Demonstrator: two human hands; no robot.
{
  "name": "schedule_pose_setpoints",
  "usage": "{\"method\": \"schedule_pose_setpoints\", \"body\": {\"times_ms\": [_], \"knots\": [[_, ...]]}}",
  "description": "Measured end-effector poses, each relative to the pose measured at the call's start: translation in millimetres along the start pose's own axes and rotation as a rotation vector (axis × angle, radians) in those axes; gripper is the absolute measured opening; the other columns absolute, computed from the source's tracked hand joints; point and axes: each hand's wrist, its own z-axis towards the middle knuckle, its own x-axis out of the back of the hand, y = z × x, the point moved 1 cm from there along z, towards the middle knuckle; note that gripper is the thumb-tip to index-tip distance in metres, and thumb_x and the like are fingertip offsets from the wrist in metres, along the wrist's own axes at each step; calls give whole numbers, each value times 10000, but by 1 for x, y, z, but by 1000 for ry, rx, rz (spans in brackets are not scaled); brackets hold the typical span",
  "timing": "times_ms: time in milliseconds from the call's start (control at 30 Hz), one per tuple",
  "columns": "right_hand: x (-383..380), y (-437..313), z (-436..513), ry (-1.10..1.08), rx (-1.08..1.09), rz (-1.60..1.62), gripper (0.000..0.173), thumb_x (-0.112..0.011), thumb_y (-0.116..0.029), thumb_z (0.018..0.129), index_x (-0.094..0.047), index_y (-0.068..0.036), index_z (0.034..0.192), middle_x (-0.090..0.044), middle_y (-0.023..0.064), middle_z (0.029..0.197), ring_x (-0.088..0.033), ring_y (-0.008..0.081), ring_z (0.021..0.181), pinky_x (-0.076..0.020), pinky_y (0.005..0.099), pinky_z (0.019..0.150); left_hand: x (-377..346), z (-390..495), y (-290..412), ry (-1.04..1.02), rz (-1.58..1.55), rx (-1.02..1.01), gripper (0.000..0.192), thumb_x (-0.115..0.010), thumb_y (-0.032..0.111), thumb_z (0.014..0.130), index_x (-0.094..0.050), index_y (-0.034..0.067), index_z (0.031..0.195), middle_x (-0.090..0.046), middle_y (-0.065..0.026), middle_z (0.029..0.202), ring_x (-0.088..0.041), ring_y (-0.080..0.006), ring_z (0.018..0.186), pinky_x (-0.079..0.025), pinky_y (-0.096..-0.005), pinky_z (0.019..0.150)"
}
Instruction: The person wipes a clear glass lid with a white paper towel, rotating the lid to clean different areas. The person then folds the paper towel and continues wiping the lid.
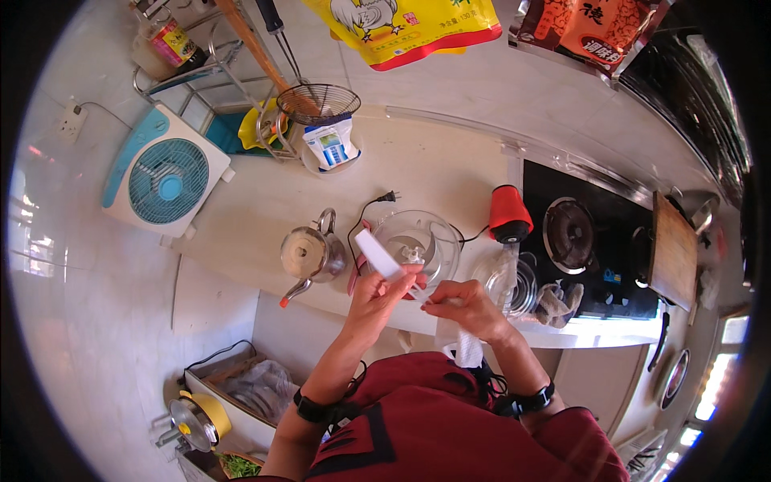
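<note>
My left hand (379, 298) holds a white spatula-like tool (376, 256), its flat end pointing up and left and slightly blurred. The fingers of my right hand (467, 307) pinch the narrow end of that tool. A white paper towel (468, 349) hangs below my right hand; whether its upper part is pressed against the tool is hard to tell. Just beyond my hands stands a clear food-chopper bowl (446, 241) with a metal blade (430, 247) inside. A red motor unit (509, 211) lies right of the bowl, near the hob.
Left of the bowl is a metal kettle (310, 256). A black power plug (387, 197) lies behind it. Clear lids (523, 289) and a cloth (559, 304) are by the gas hob (620, 253). A box fan (168, 175) and a wire rack (241, 78) stand at the left.
</note>
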Motion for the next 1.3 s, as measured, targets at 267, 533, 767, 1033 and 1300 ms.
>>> {"method": "schedule_pose_setpoints", "body": {"times_ms": [267,533,767,1033,1300], "knots": [[44,-18,9,230,11,776,563,-603,3,750,-482,-24,1299,-533,158,1263,-592,224,1027,-481,336,921,-15,4,24,1,172,-37,238,-580,196,955,-668,-19,1005,-647,-49,749,-605,-86,681,-477,-234,615],[21,-36,20,-77,105,1296,760,-520,-83,685,-324,16,1413,-437,230,1376,-540,352,1150,-452,443,996,-36,4,20,-100,328,-42,204,-516,155,982,-622,-18,958,-596,-14,690,-542,-73,630,-443,-240,579],[18,-43,15,-70,218,729,653,-511,2,758,-418,-52,1402,-489,98,1340,-526,204,1162,-421,318,994,-43,9,17,-105,491,-308,137,-510,79,972,-599,-23,986,-608,-10,711,-557,-68,651,-452,-231,581],[18,-10,20,173,312,304,382,-633,51,817,-573,-13,1190,-588,63,1165,-562,155,1064,-464,304,919,-32,3,18,-106,415,-149,146,-564,128,955,-622,-6,961,-608,-11,670,-559,-59,587,-437,-229,527],[11,6,23,8,135,975,184,-477,-114,935,-596,-21,1040,-659,109,995,-637,208,914,-520,344,793,-23,-8,25,-11,388,-140,194,-552,173,968,-635,-2,955,-564,0,626,-524,-59,543,-391,-211,496]]}}
